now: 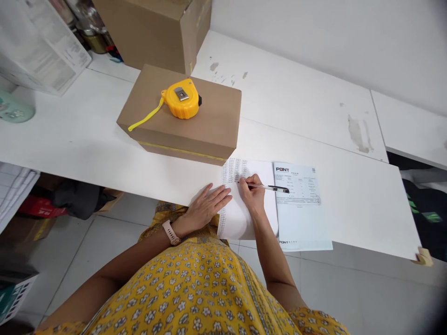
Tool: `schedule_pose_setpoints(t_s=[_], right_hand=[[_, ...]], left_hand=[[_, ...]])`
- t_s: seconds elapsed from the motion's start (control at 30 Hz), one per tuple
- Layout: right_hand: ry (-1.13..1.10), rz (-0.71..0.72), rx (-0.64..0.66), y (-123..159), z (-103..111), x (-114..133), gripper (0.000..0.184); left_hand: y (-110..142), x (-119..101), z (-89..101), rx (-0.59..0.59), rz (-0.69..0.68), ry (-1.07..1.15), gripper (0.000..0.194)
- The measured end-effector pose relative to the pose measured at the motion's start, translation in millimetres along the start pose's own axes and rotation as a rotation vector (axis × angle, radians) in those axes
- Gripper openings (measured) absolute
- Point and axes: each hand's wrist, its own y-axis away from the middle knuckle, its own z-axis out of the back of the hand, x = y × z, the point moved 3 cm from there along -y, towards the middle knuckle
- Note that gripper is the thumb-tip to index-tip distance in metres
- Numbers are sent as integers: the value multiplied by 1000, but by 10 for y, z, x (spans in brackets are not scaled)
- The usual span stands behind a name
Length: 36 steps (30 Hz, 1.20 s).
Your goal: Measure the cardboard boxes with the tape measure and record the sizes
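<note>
My right hand (253, 191) is closed round a pen (270, 187) with a clear barrel and black end, its tip down on a white sheet of paper (240, 223). Columns of small dark writing run along the sheet's left side and top. My left hand (208, 204) lies flat with its fingers spread, the fingertips at the sheet's left edge. Beside the sheet on the right lies a printed form (302, 223) headed PONY; the pen's back end reaches over it. Both papers overhang the table's front edge.
A closed cardboard box (216, 111) stands behind the sheet, with a yellow tape measure (183, 100) on top. Behind it is a larger carton (153, 32). A green container (16, 108) stands at far left. The white table (356, 200) ends at a padded corner (424, 257).
</note>
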Motion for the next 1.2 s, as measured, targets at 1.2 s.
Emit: schedule_pose_setpoints(t_s=[1.2], right_hand=[[-5, 3, -43, -16, 0, -36, 35]], left_hand=[[-14, 1, 26, 17, 9, 8, 55]])
